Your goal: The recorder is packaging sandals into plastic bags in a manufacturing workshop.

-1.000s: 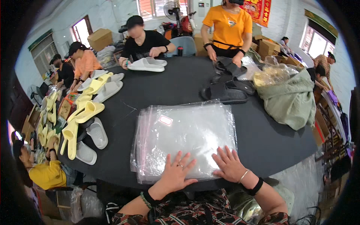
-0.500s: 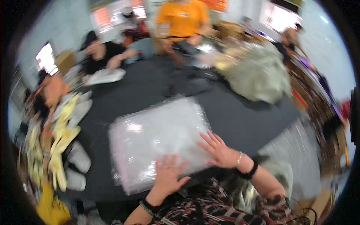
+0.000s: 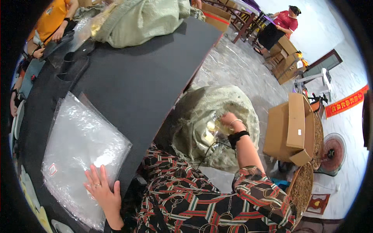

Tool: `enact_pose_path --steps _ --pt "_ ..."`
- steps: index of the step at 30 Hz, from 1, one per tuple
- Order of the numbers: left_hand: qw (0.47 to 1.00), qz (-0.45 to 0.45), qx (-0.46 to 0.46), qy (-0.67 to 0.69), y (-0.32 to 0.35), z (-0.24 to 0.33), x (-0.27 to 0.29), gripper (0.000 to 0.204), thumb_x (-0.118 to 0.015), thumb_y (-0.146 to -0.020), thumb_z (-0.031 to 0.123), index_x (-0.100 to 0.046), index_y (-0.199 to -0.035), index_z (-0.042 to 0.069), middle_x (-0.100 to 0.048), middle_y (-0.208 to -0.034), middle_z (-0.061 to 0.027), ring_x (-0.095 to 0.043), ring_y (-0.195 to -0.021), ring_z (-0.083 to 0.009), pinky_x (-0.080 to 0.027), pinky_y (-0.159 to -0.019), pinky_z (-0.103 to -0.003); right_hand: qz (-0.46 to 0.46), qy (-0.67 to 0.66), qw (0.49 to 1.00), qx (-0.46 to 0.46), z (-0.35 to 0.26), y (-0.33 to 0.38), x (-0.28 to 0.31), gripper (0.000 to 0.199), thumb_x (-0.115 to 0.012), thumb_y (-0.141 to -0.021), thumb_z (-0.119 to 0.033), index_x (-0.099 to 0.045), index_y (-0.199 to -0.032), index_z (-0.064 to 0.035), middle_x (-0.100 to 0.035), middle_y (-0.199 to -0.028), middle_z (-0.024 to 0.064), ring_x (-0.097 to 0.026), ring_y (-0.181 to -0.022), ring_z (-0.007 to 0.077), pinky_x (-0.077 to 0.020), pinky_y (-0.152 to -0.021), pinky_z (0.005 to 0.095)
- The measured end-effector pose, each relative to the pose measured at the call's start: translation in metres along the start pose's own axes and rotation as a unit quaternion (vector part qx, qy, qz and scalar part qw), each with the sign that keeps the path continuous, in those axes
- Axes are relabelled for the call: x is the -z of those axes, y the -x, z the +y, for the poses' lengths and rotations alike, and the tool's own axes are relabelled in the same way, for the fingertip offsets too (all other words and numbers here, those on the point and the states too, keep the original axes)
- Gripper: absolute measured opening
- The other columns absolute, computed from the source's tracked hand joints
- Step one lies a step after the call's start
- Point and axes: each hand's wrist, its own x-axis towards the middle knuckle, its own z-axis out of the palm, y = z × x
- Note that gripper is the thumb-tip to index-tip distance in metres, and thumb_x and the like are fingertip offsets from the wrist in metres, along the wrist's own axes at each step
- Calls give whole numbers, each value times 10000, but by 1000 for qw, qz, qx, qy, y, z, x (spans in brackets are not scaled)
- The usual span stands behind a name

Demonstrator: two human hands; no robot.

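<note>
A stack of clear plastic bags point(image 3: 74, 147) lies on the dark table at the left. Flat on its near edge rests my left hand point(image 3: 104, 190), fingers spread, with a ring on one of them. To the right, my right hand point(image 3: 230, 119) reaches down into an open woven sack point(image 3: 243, 103) standing on the floor beside the table. Its fingers look curled, and what they grip is hidden. Pale yellowish items in clear plastic point(image 3: 210, 134) show inside the sack, next to that hand.
The dark table point(image 3: 132, 77) carries a bulky greenish sack point(image 3: 147, 23) and black pieces point(image 3: 72, 70) farther off. A co-worker in orange point(image 3: 50, 19) handles things at far left. Right of the floor sack are an open cardboard box point(image 3: 279, 128) and a fan point(image 3: 334, 153).
My view has swung right. My right hand has left the plastic bags and gone down into the floor sack, while my left hand still lies on the stack.
</note>
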Motion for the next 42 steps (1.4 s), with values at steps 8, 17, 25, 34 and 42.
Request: enact_pose_path --steps 8,17,25,34,42 --pt "1000 -3 -3 -6 3 -4 -4 707 -359 -982 605 -387 -1523 151 -247 -1625 -122 -180 -1497 -387 -93 -1164 -627 -39 -267 934 -234 15 23 -184 726 -739 -788 -446 -575 -1260 80 -638 -1238 251 -597 -1168 378 -465 -972 424" --pt "1000 -13 -7 -2 -3 -3 -3 712 -338 -992 602 -381 -1522 127 -247 -1624 -130 -169 -1502 -376 -77 -1176 -597 148 -325 885 -299 -26 14 -169 1111 -776 -761 -483 -109 -1556 -85 -103 -1592 283 -246 -1411 517 -338 -1124 529" --pt "1000 -26 3 -5 -2 -2 0 718 -341 -991 598 -375 -1523 117 -247 -1622 -138 -169 -1502 -380 -65 -1180 -592 -71 34 969 -235 -68 4 -127 1028 -824 -715 -350 -259 -1537 -104 -383 -1508 139 -326 -1416 332 -309 -1113 567" --pt "1000 -12 -9 10 1 -10 -8 721 -354 -979 615 -352 -1538 160 -238 -1630 -111 -171 -1503 -373 -77 -1166 -629 59 -32 963 -261 -25 65 -92 1126 -859 -661 -457 -229 -1497 -43 -576 -1343 153 -538 -1258 305 -351 -1025 520" --pt "1000 3 4 5 -1 -6 -8 667 -417 -975 531 -361 -1538 178 -246 -1630 -97 -176 -1504 -368 -91 -1166 -630 182 -69 924 -328 52 154 23 756 -809 -665 -260 -462 -1336 -221 -603 -1291 73 -550 -1242 291 -364 -1011 564"
